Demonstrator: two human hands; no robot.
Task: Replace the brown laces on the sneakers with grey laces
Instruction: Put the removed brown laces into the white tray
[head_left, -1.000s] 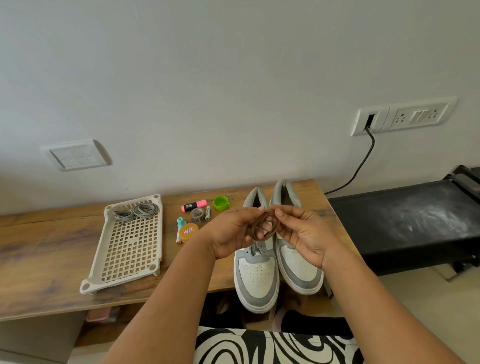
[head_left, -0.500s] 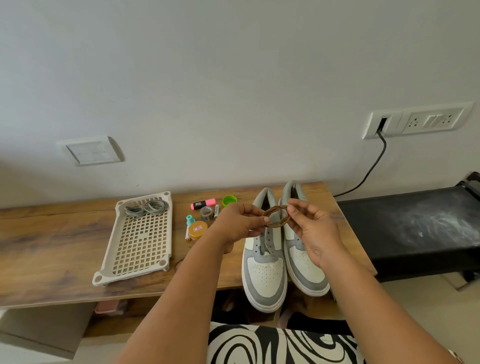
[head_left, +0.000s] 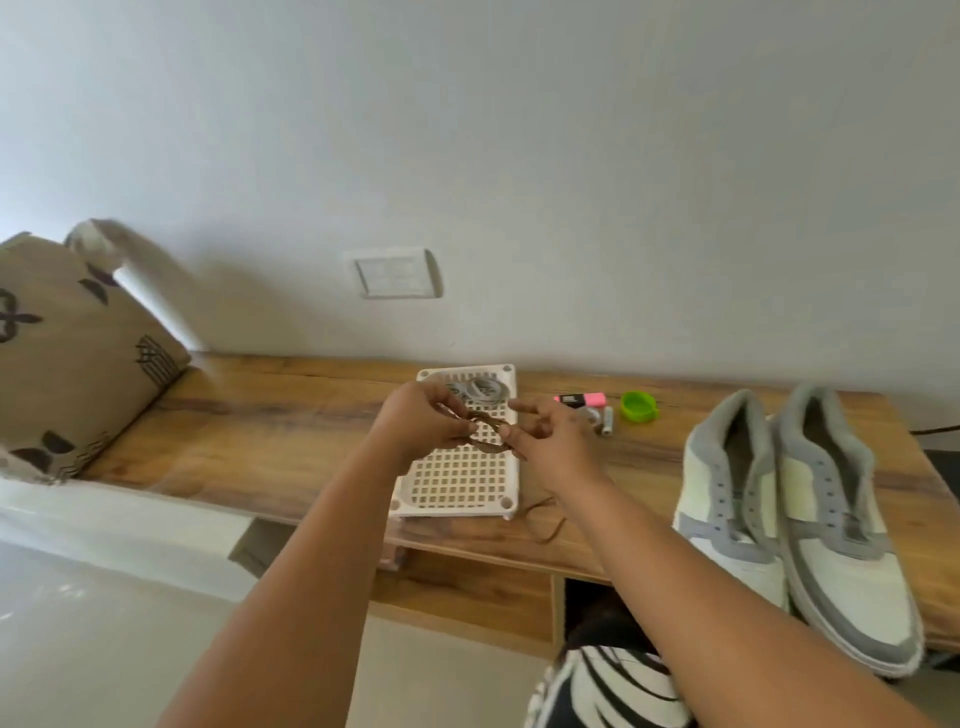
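Observation:
Both hands hold a coiled brown lace (head_left: 485, 434) above the white perforated tray (head_left: 462, 480). My left hand (head_left: 426, 423) pinches its left side and my right hand (head_left: 550, 441) pinches its right side. Coiled grey laces (head_left: 480, 389) lie at the tray's far end. Another brown lace (head_left: 543, 519) lies loose on the wooden table (head_left: 291, 426) just right of the tray. The two white and grey sneakers (head_left: 795, 519) stand side by side at the right with no laces in their eyelets.
A pink highlighter (head_left: 579, 399), a green cap (head_left: 639, 406) and small batteries (head_left: 607, 420) lie behind the tray's right side. A patterned cushion (head_left: 72, 353) leans at the far left. A wall switch plate (head_left: 395, 273) sits above the table.
Both hands have carried the coiled brown lace leftward from above the sneakers to above the tray. The view has swung left, bringing the cushion into sight.

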